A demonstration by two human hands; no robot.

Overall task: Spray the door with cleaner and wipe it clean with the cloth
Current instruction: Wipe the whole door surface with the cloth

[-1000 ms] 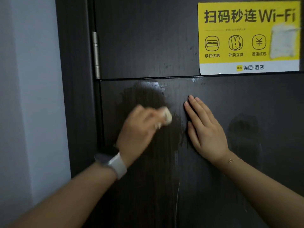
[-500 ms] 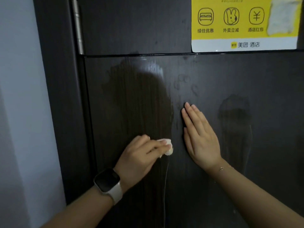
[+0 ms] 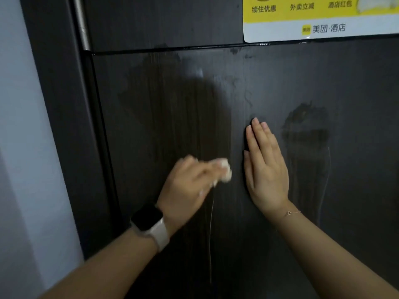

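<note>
The dark wooden door (image 3: 269, 83) fills most of the view. A wide wet patch (image 3: 177, 108) with vertical streaks covers its left half, and a thin drip line runs down from it. My left hand (image 3: 187, 184), blurred, grips a small wadded white cloth (image 3: 224, 172) against the door at the patch's lower right. Just to the right, my right hand (image 3: 265, 167) presses flat on the door, fingers straight and pointing up. A second, smaller wet mark (image 3: 306, 134) shows right of that hand. No spray bottle is in view.
A yellow and white sticker (image 3: 323, 20) with printed characters is stuck at the door's upper right. A metal hinge (image 3: 83, 24) sits on the left edge by the dark door frame (image 3: 60, 126). A pale wall (image 3: 23, 147) runs down the left side.
My left hand carried the cloth down the wet patch from near the panel seam to the lower part. The view has tilted down. My right hand stayed flat on the door.
</note>
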